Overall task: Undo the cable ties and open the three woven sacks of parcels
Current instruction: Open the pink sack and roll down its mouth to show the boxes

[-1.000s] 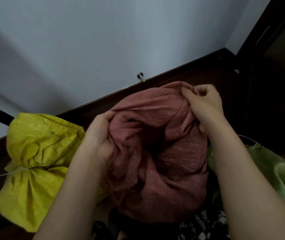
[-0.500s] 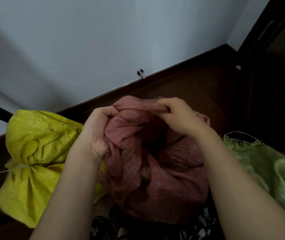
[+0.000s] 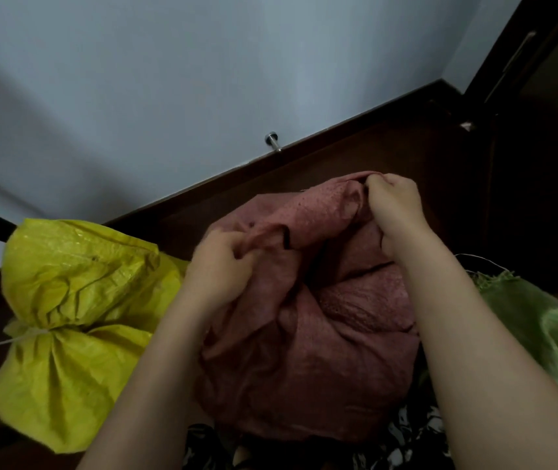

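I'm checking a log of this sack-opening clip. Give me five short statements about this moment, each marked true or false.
1. Both hands grip the red sack. True: the left hand and the right hand each bunch its fabric.
2. The yellow sack has been opened. False: a white cable tie cinches its neck.
3. The yellow sack lies left of the red one. True.
4. The green sack lies between the yellow and red sacks. False: it lies right of the red sack.
5. The right hand holds a cable tie. False: its grip is on red fabric only.
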`<state>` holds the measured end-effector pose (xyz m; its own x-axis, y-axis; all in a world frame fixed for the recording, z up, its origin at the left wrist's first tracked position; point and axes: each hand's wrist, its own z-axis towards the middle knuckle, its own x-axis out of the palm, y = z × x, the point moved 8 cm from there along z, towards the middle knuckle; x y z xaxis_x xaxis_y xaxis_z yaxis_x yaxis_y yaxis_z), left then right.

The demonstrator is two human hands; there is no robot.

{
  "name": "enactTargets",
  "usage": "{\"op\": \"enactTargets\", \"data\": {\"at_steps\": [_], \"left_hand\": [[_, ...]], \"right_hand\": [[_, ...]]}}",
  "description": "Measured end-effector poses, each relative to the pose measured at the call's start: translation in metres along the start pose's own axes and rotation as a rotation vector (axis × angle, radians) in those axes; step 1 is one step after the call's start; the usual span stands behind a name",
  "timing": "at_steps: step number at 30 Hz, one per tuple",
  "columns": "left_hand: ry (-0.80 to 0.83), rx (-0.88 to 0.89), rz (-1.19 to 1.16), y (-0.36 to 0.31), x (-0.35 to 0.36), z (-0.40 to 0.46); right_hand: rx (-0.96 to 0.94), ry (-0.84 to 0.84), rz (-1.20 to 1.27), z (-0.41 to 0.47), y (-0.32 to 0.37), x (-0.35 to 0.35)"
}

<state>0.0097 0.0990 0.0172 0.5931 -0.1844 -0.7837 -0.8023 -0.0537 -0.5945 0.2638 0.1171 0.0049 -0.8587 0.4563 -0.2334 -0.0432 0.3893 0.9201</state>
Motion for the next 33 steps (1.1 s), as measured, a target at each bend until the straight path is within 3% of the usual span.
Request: {"op": "enactTargets", "data": {"at_steps": [4, 7, 9, 11, 13, 15, 17, 18, 21, 22, 24, 27, 29, 31, 33], "left_hand": [[0.077, -0.421, -0.94, 0.006, 0.007, -0.005], [0.071, -0.544, -1.29, 0.001, 0.006, -0.006], [0.088, -0.582, -1.407, 0.0, 0.005, -0.005], [0.144, -0.551, -1.418, -0.004, 0.003, -0.005], [0.244, -0.503, -1.399, -0.014, 0.004, -0.008], [0.338, -0.44, -1.407, -0.027, 0.004, -0.013], [0.378, -0.339, -1.373, -0.034, 0.001, -0.016], [0.373, -0.277, -1.247, -0.032, -0.001, -0.015], [0.194, -0.154, -0.397, -0.015, -0.009, -0.01], [0.136, -0.14, -0.217, -0.011, -0.011, -0.009], [0.109, -0.178, -0.112, -0.008, -0.01, -0.011], [0.075, -0.244, -0.069, 0.008, -0.015, -0.009], [0.117, -0.291, -0.174, 0.015, -0.015, -0.011], [0.199, -0.393, -0.535, 0.013, -0.008, -0.017], [0.222, -0.462, -0.891, 0.003, -0.004, -0.018]], "right_hand": [[0.0, -0.052, 0.001, 0.003, 0.005, -0.011], [-0.238, -0.056, -0.439, -0.012, 0.032, -0.007], [-0.469, 0.023, -0.533, -0.032, 0.055, 0.006], [-0.613, 0.259, -0.47, -0.051, 0.067, 0.03], [-0.637, 0.559, -0.451, -0.071, 0.06, 0.06], [-0.703, 0.652, -0.514, -0.08, 0.052, 0.08], [-0.79, 0.521, -0.494, -0.075, 0.057, 0.08], [-0.793, 0.45, -0.484, -0.07, 0.059, 0.077], [-0.726, 0.32, -0.508, -0.06, 0.056, 0.069], [-0.696, 0.285, -0.508, -0.058, 0.056, 0.066], [-0.599, 0.189, -0.512, -0.048, 0.054, 0.055], [-0.428, 0.02, -0.478, -0.03, 0.049, 0.028], [-0.296, -0.039, -0.323, -0.021, 0.039, 0.015], [-0.189, -0.054, -0.149, -0.016, 0.028, 0.011], [-0.17, -0.037, -0.138, -0.015, 0.027, 0.011]]}}
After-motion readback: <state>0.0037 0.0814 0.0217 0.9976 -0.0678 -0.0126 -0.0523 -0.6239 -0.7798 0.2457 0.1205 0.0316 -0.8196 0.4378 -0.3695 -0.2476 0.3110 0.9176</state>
